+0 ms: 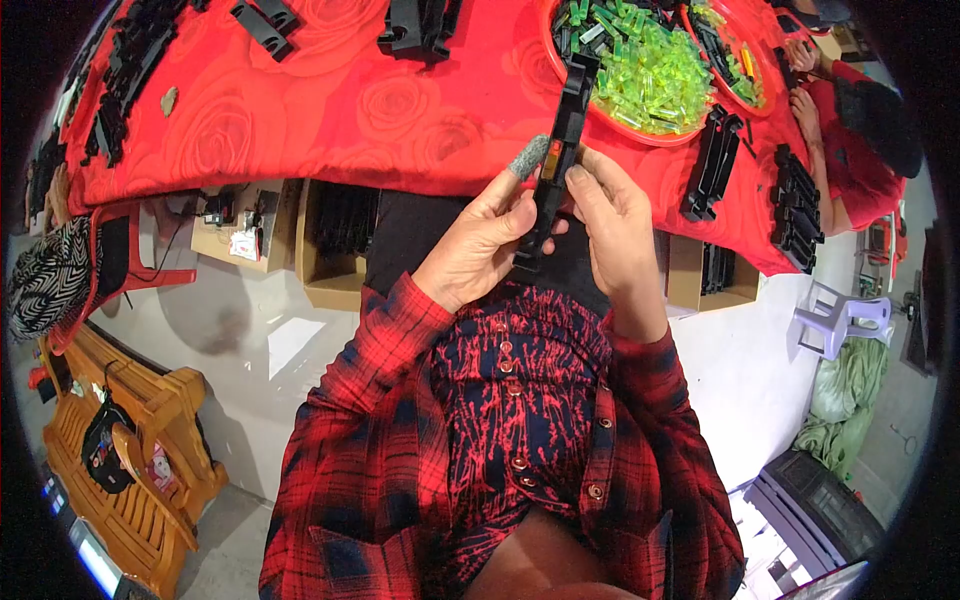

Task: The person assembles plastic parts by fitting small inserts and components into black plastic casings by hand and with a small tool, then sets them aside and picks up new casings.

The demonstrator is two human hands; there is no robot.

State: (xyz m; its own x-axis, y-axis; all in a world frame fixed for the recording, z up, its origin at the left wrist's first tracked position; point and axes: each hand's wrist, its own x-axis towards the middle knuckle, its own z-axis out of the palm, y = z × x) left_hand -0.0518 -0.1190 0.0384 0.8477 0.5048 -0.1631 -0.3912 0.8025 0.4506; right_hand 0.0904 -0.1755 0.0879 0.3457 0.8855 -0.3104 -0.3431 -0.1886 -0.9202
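A long black plastic spirit level body [568, 115] is held upright in front of me, over the table's near edge. My left hand [485, 240] is closed around its lower part, with a grey fingertip cover on one finger. My right hand [615, 215] grips its right side, thumb against it near a small orange and yellow insert [553, 160]. Whether the right fingers also hold a small piece is hidden. Beyond the level body, a red basin [655, 138] holds many yellow-green clear vials [655, 85].
Black plastic bodies lie on the red tablecloth [330, 130], including a pair [712, 165] at the right. A second red basin [757, 105] stands at the far right, near a co-worker's arm [810, 125]. Cardboard boxes [335, 292] sit below the table. A wooden bench [120, 480] is at left.
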